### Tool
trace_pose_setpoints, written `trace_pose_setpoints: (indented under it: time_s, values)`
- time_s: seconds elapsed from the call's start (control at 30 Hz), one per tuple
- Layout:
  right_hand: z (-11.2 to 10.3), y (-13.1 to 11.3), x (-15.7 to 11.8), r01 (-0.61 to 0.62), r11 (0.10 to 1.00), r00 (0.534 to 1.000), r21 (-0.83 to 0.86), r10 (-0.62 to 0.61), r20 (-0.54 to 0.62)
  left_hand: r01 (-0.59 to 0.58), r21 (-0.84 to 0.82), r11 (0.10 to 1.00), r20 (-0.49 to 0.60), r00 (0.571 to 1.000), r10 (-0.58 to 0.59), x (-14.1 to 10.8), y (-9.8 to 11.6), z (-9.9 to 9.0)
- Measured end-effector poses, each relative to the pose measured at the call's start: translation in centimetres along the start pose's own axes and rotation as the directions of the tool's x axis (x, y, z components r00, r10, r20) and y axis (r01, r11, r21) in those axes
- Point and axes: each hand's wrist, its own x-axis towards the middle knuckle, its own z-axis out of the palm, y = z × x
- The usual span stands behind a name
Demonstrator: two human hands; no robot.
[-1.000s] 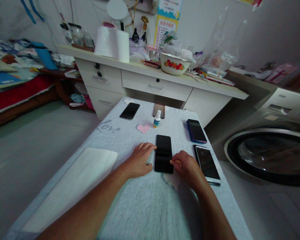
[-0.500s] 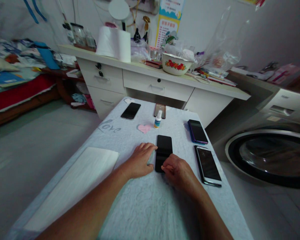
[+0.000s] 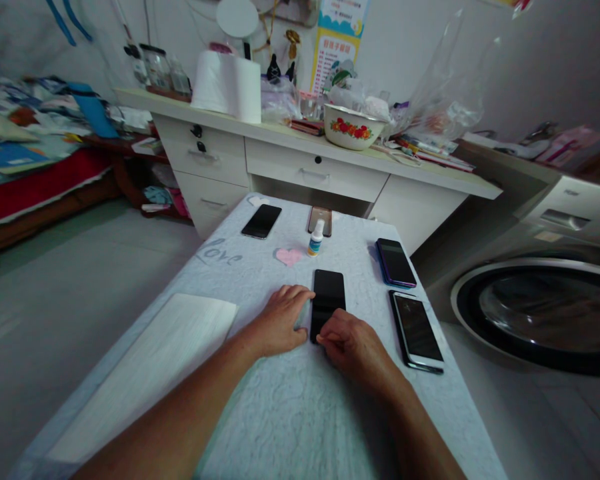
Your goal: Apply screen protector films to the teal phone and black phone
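Note:
A black smartphone (image 3: 329,288) lies face up on the cloth-covered table (image 3: 280,413), in front of me. My left hand (image 3: 283,322) rests beside its left edge, fingers stretched out, thumb and fingertips close to or touching the side. Over the phone's lower end is my right hand (image 3: 353,343), its fingers curled and pinched together at the bottom of the screen; whatever they hold, if anything, is hidden. Just beyond the phone stand a small white spray bottle (image 3: 315,239) with a blue and yellow label and, behind it, a flat phone case (image 3: 325,215).
Another phone (image 3: 263,221) lies at the far left. On the right are a dark phone (image 3: 396,262) and a white-framed phone (image 3: 419,328), each atop something. A folded white cloth (image 3: 155,373) covers the left side. Beyond stand a white desk (image 3: 290,160) and a washing machine (image 3: 545,267).
My right hand has shifted slightly left across the phone's lower end, its fingers still pinched. My left hand and the phone have stayed in place.

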Motion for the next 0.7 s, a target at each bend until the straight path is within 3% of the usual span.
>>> trace_pose_setpoints:
  time_s: [0.43, 0.7]
  values:
    - [-0.3, 2.4, 0.3, -0.249, 0.954, 0.957, -0.165, 0.217, -0.191, 0.001, -0.014, 1.000, 0.006, 1.000, -0.001, 0.0, 0.2, -0.1]
    - [-0.9, 3.0, 0.0, -0.278, 0.950, 0.944, -0.143, 0.243, -0.222, -0.012, 0.013, 1.000, 0.002, 1.000, 0.012, 0.0, 0.0, 0.0]
